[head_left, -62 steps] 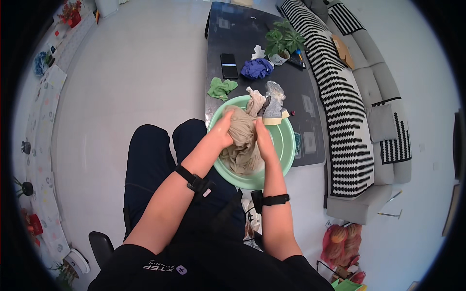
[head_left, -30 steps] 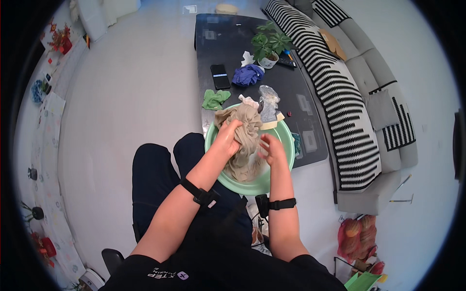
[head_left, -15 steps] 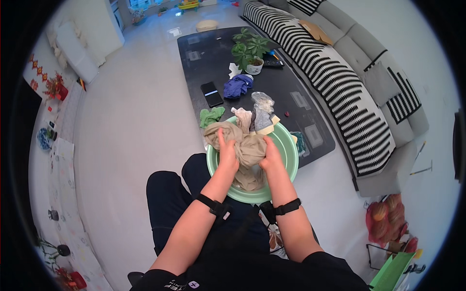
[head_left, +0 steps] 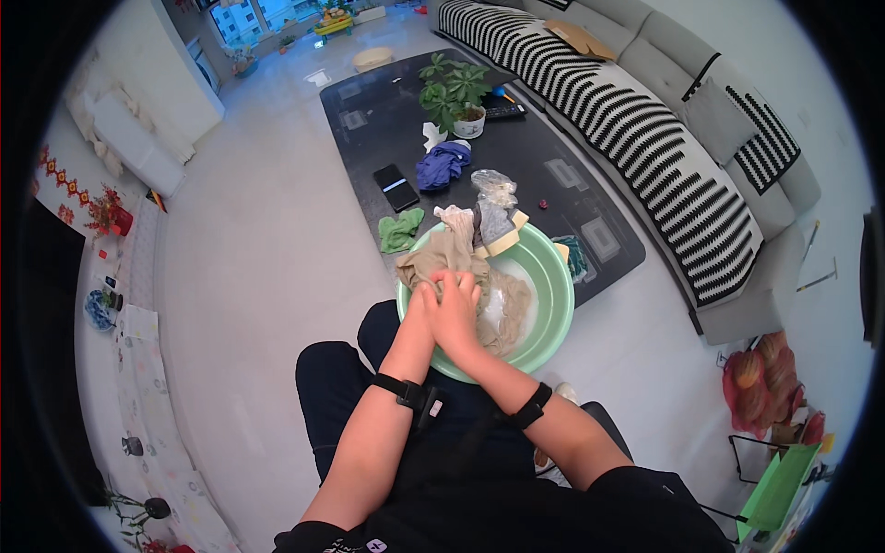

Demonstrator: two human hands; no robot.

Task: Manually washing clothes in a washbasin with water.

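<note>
A wet-looking beige cloth (head_left: 510, 309) lies bunched in a light green basin (head_left: 556, 323), part of it over the far left rim. My left hand (head_left: 421, 302) grips a fold of it near the basin's left side. Right against it, my right hand (head_left: 454, 318) has its fingers curled on the same cloth and partly covers the left hand. Whitish water or suds show in the basin beside the cloth. At the far rim lie a pale pink cloth (head_left: 454, 219) and a grey cloth or sock (head_left: 495, 226) by a yellowish block (head_left: 504, 242).
On the dark table (head_left: 516, 175) are a green cloth (head_left: 400, 230), a phone (head_left: 396, 188), a purple-blue cloth (head_left: 443, 166), a potted plant (head_left: 454, 92), a remote (head_left: 505, 111) and a clear plastic bag (head_left: 494, 187). A grey sofa (head_left: 636, 170) runs along the right.
My right hand has moved left across the basin to meet my left hand. The raised cloth has dropped lower and spread in the basin. The view has shifted slightly.
</note>
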